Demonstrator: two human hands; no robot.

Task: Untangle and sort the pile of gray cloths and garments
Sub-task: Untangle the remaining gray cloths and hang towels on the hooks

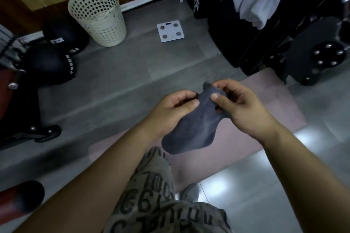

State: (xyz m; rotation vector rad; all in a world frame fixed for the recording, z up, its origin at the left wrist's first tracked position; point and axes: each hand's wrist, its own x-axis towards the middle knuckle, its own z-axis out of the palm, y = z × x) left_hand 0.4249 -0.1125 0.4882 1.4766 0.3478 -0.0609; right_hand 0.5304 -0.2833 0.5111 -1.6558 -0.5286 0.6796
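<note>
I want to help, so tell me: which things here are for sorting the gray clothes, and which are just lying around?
For the job: gray sock, pinched by the left hand and right hand; maybe the cream basket.
Just lying around: white scale, black boxing gloves, pink mat.

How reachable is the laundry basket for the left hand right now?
Probably not without a step: the left hand pinches the gray sock with the right hand, and the basket stands far off across bare floor. Nothing blocks the way.
</note>
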